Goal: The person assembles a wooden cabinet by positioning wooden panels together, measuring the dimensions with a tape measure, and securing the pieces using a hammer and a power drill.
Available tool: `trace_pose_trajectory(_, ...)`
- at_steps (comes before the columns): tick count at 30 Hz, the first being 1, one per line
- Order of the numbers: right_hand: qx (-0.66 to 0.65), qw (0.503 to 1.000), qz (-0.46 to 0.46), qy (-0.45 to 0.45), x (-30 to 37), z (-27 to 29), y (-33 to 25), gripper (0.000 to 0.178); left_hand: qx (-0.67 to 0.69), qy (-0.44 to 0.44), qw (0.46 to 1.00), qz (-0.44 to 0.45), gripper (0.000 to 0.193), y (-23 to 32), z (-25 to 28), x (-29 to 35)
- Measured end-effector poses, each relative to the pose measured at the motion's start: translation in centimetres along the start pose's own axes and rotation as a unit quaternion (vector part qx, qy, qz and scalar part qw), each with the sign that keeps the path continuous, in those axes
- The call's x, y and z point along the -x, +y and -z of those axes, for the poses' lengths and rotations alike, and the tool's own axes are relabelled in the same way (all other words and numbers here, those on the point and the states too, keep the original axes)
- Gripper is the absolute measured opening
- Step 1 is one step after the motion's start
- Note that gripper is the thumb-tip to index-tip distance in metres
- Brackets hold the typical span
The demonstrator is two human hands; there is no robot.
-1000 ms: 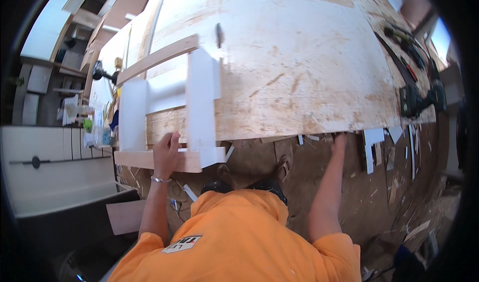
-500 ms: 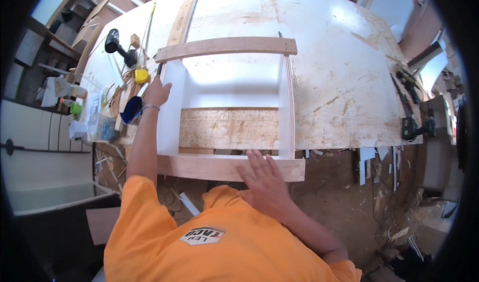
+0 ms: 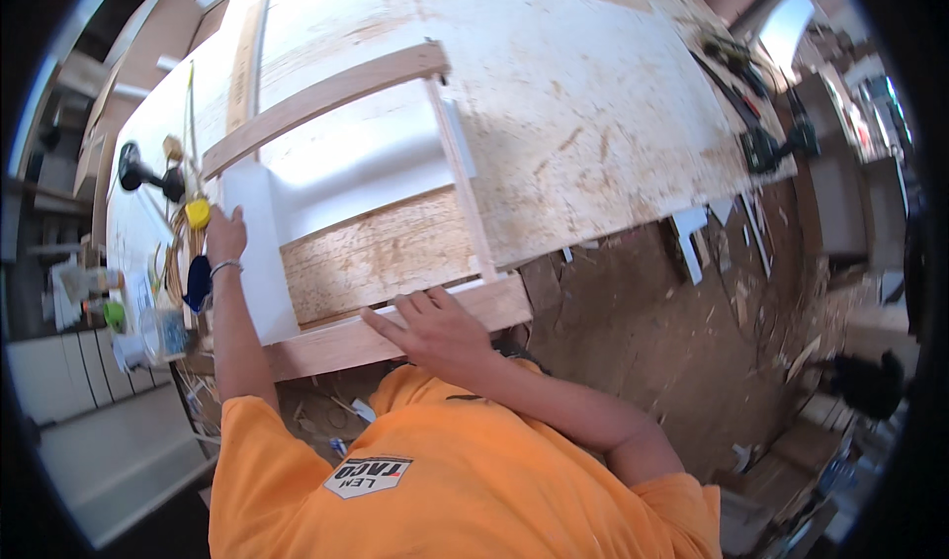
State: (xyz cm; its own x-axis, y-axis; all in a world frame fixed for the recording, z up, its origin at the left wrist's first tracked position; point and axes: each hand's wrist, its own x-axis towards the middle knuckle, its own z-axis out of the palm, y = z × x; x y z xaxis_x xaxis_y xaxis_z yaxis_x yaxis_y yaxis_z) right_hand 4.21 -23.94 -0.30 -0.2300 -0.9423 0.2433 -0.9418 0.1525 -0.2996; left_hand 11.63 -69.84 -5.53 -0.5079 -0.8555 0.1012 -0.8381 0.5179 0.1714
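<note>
A box-like wooden frame (image 3: pixel 326 92) lies on the workbench, with light wood rails at its far and near ends. White panels line its inside, and its middle shows the bench top. My left hand (image 3: pixel 227 235) grips the outer edge of the white left side panel (image 3: pixel 259 262); most of its fingers are hidden behind that side. On the near rail (image 3: pixel 336 351), my right hand (image 3: pixel 435 334) lies across the wood with its fingers curled over the top edge. That rail sits past the bench's front edge, close against my body.
Left of the frame are a black drill (image 3: pixel 148 173), a yellow tape measure (image 3: pixel 198 213), a dark blue container (image 3: pixel 198 284) and a clear tub (image 3: pixel 163 334). Another drill (image 3: pixel 781 147) lies at the bench's right corner. Wood scraps litter the floor (image 3: pixel 613 361). A long board (image 3: pixel 245 75) extends behind the frame.
The view has turned right, so frame and bench appear shifted left and tilted. My right hand's fingers, spread flat on the near rail before, now curl over it. My left hand stays at the left side.
</note>
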Motion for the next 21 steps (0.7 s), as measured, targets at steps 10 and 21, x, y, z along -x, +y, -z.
trace_pose_trajectory(10, -0.04, 0.999, 0.01, -0.004, -1.3, 0.5, 1.2, 0.076, -0.041, -0.001, 0.999, -0.015, 0.069, 1.1, 0.4, -1.8)
trace_pose_trajectory(21, -0.064, 0.997, 0.008, -0.032, -3.2, 0.6, 2.3, 0.071, -0.052, -0.008, 0.999, -0.012, 0.054, 1.7, -0.1, -3.8)
